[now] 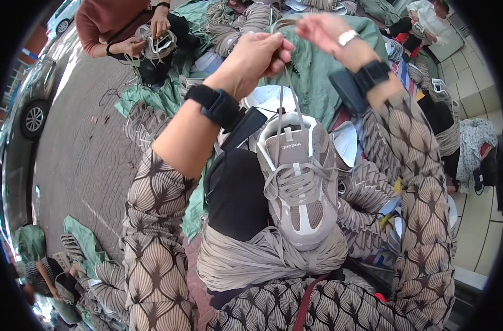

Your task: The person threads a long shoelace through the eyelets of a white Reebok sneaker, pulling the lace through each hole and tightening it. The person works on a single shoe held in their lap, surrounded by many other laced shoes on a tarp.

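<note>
A grey and white sneaker (pixel 300 187) rests on my lap, toe toward me, on a bundle of grey laces (pixel 246 259). My left hand (pixel 254 58) is raised above the shoe and pinches the two ends of its grey lace (pixel 287 105), which runs taut down to the tongue. My right hand (pixel 323 27) is held higher up and to the right, fingers loosely curled near the lace tips; whether it grips them is unclear. Both wrists wear black straps, and the right one also has a silver watch.
Piles of grey shoe uppers (pixel 373 143) and lace bundles lie on green cloth (pixel 312 71) ahead. A person in a rust top (pixel 108 22) handles a shoe at the far left. Cars (pixel 31 105) stand at the left on paved ground; pale tiles (pixel 477 226) are at the right.
</note>
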A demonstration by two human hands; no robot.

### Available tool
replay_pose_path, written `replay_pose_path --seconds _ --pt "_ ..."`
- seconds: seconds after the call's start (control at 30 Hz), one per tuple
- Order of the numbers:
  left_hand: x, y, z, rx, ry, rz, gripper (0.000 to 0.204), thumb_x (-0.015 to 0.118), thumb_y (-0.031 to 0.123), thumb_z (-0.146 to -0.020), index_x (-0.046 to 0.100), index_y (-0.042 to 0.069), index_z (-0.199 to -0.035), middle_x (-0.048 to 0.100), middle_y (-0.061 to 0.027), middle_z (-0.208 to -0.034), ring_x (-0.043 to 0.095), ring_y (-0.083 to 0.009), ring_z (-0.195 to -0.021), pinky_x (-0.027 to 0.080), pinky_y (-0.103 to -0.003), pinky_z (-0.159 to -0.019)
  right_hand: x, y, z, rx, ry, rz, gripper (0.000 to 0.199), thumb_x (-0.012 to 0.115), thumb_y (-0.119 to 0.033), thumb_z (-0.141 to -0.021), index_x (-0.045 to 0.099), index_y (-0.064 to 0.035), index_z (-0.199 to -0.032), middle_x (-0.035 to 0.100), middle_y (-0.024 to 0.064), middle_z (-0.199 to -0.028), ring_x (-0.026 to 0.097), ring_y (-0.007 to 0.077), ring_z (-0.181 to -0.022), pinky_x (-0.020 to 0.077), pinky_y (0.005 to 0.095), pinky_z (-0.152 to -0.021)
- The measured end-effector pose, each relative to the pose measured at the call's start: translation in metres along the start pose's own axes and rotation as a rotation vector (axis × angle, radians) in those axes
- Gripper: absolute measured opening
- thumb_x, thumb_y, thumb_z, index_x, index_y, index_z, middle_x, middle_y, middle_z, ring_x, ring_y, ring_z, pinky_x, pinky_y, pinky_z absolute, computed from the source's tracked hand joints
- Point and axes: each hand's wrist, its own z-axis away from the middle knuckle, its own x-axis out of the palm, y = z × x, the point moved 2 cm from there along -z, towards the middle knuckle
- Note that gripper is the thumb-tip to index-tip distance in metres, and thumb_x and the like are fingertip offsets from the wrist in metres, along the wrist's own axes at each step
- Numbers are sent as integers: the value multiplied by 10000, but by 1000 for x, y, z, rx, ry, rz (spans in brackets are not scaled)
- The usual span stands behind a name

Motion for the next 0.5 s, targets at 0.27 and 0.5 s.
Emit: replay_pose_path --seconds 0.27,0.5 --pt "14 1 8 208 135 -433 338 515 297 -1013 599 -25 -1076 599 -25 -832 513 -67 -657 443 -211 -589 5 31 113 215 -649 125 319 540 -267 -996 620 41 -991 562 -25 -676 494 57 -496 522 263 -537" --pt "7 -41 116 361 -21 -910 169 662 209 -904 649 41 -903 579 -67 -862 545 -207 -868 435 -338 -814 -43 26 71 125 -368 90 276 525 -230 -994 626 13 -1076 663 68 -894 588 88 -674 577 322 -762"
